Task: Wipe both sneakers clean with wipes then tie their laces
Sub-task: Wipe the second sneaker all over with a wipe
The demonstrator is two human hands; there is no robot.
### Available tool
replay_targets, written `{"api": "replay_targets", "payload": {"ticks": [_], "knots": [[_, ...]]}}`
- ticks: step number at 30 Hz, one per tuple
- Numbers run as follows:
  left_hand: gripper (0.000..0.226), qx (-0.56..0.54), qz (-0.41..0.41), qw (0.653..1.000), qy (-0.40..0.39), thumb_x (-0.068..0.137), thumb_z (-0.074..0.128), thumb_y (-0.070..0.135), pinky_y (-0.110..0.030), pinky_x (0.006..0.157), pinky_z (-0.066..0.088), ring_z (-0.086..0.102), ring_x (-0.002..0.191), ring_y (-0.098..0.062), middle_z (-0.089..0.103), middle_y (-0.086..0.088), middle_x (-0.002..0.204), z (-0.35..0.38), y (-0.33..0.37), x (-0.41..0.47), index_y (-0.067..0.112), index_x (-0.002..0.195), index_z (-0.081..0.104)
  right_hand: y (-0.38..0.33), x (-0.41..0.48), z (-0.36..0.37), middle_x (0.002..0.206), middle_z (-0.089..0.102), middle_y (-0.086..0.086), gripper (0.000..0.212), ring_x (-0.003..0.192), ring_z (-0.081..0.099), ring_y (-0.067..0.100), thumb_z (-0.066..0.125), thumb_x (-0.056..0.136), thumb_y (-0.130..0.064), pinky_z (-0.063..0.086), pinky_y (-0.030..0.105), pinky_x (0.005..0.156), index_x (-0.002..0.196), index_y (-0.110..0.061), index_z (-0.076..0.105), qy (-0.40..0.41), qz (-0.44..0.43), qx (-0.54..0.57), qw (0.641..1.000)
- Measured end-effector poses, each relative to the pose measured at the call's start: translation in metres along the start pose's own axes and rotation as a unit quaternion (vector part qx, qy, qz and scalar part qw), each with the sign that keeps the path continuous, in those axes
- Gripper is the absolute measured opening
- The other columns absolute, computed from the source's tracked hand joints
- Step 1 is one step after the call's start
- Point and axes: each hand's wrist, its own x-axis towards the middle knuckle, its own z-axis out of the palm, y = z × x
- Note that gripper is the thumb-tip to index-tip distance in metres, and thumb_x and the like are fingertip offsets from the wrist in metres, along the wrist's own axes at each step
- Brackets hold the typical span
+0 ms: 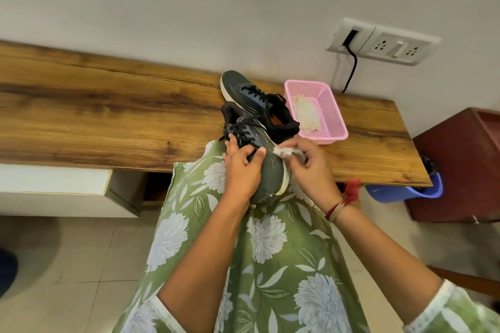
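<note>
The left hand [242, 170] clasps the near sneaker [272, 171] as the right hand [308, 167] pinches a wipe [286, 152] to its side in mid-clean; the far sneaker [243, 89] likely needs wiping next.

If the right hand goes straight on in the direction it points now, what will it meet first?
Most likely the sneaker that the left hand grips: the right hand pinches a wipe pointing at its side. Whether the wipe already touches it is unclear.
</note>
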Motion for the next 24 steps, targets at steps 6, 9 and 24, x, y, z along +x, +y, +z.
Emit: {"api": "replay_targets", "payload": {"ticks": [6, 9, 24], "knots": [[0.026, -0.096, -0.008, 0.995, 0.013, 0.095, 0.058, 0.016, -0.031, 0.105, 0.036, 0.032, 0.135, -0.005, 0.007, 0.005, 0.161, -0.001, 0.001, -0.002, 0.009, 0.070, 0.054, -0.011, -0.011, -0.002, 0.102, 0.065, -0.010, 0.027, 0.096, 0.057, 0.000, 0.049, 0.085, -0.008, 0.044, 0.012, 0.085, 0.100, -0.014, 0.070, -0.076, -0.101, -0.097, 0.987], [0.030, -0.077, 0.002, 0.997, 0.018, 0.095, 0.058, 0.014, -0.026, 0.098, 0.037, 0.043, 0.126, -0.006, 0.009, 0.002, 0.161, 0.000, 0.000, -0.001, 0.011, 0.066, 0.048, -0.019, -0.027, -0.006, 0.102, 0.067, -0.009, 0.026, 0.097, 0.060, 0.005, 0.046, 0.084, -0.008, 0.049, 0.024, 0.084, 0.096, -0.013, 0.069, -0.126, -0.126, -0.097, 0.979], [0.032, -0.102, -0.008, 0.995, 0.008, 0.097, 0.055, 0.013, -0.014, 0.093, 0.030, 0.025, 0.131, 0.003, 0.012, 0.002, 0.161, -0.001, -0.001, 0.003, 0.010, 0.065, 0.052, -0.021, -0.009, -0.018, 0.097, 0.069, -0.003, 0.029, 0.091, 0.059, 0.005, 0.048, 0.081, -0.002, 0.046, 0.020, 0.081, 0.100, -0.013, 0.068, -0.165, -0.183, -0.170, 0.954]]}}
